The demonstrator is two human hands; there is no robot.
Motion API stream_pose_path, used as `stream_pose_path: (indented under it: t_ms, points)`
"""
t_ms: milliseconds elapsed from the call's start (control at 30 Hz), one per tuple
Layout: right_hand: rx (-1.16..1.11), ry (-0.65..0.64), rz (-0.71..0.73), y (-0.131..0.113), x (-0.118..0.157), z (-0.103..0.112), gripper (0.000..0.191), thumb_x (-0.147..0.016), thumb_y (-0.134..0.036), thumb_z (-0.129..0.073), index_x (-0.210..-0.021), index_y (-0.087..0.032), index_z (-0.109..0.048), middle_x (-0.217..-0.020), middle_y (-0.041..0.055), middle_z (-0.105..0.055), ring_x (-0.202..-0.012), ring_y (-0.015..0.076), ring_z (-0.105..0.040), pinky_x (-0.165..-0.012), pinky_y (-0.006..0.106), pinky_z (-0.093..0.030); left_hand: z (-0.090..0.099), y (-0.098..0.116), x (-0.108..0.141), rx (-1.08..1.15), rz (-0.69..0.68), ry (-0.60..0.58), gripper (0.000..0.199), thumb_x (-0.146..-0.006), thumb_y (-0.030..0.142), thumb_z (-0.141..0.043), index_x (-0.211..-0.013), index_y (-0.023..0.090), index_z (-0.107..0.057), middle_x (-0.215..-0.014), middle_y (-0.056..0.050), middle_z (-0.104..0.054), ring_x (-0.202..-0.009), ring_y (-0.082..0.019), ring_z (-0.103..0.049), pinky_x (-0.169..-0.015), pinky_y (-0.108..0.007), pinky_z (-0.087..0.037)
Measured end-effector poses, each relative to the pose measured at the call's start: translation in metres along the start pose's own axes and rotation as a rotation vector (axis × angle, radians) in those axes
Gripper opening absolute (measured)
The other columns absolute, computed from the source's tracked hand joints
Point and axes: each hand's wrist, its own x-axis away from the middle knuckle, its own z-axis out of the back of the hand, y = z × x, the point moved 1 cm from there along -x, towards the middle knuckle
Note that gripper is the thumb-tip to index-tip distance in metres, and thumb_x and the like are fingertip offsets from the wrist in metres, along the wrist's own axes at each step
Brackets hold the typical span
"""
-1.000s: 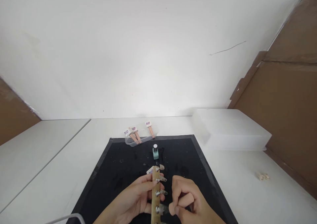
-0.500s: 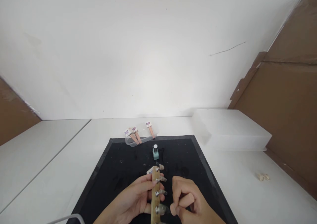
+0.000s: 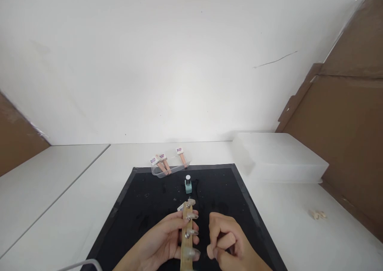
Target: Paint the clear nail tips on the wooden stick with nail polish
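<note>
My left hand (image 3: 163, 239) grips a narrow wooden strip (image 3: 187, 245), thumb on its near face and fingers behind it. Several clear nail tips (image 3: 192, 232) stick out from the strip's right side, on small round metal studs. To the right, apart from the strip, is my right hand (image 3: 229, 243), its fingers curled closed. A short pinkish shape shows among those fingers, and I cannot tell what it is. Just beyond the strip stands a small teal bottle (image 3: 188, 187) with a white-topped dark cap. Part of a white label (image 3: 180, 207) peeks out behind the strip.
A black mat (image 3: 149, 199) covers the middle of the white table. At its far edge, a clear tray (image 3: 163, 174) holds pinkish sticks with labelled white ends. On the right are a white box (image 3: 284, 159) and small beige bits (image 3: 317, 214). Cardboard (image 3: 344, 143) borders the right side.
The wooden strip has turned a little in my left hand and shifted slightly left. Its nail tips now reach less far right. My right hand has barely moved.
</note>
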Motion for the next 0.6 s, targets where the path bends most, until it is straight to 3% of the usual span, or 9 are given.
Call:
stream_pose_path:
  t_ms: [133, 367, 600]
  points:
    - [-0.047, -0.008, -0.016, 0.0021, 0.0007, 0.0007, 0.019, -0.051, -0.001, -0.04, -0.053, -0.019, -0.045, -0.059, -0.0011, -0.044, -0.054, 0.0123, -0.041, -0.046, 0.022, -0.033, -0.0016, 0.0012, 0.0022, -0.014, -0.007, 0.041, 0.028, -0.075, 0.022, -0.054, -0.101, 0.015, -0.055, -0.078, -0.004, -0.06, -0.071, -0.017, -0.059, -0.073, -0.045, -0.049]
    - [-0.038, -0.005, -0.017, -0.0028, -0.0008, 0.0023, 0.016, -0.055, -0.003, -0.043, -0.054, -0.019, -0.045, -0.059, -0.002, -0.043, -0.052, 0.0109, -0.04, -0.048, 0.023, -0.033, -0.0017, 0.0005, 0.0036, 0.004, 0.0, 0.026, 0.03, -0.074, 0.018, -0.053, -0.103, 0.014, -0.054, -0.079, -0.004, -0.061, -0.072, -0.018, -0.059, -0.075, -0.047, -0.048]
    - [-0.061, 0.013, 0.032, 0.007, 0.0008, 0.0004, 0.011, -0.06, -0.009, -0.047, -0.057, -0.019, -0.046, -0.059, -0.0031, -0.041, -0.049, 0.0103, -0.041, -0.047, 0.023, -0.031, -0.0007, -0.0001, 0.0022, 0.01, -0.008, 0.014, 0.03, -0.074, 0.016, -0.052, -0.103, 0.012, -0.054, -0.08, -0.004, -0.063, -0.073, -0.018, -0.06, -0.074, -0.044, -0.049]
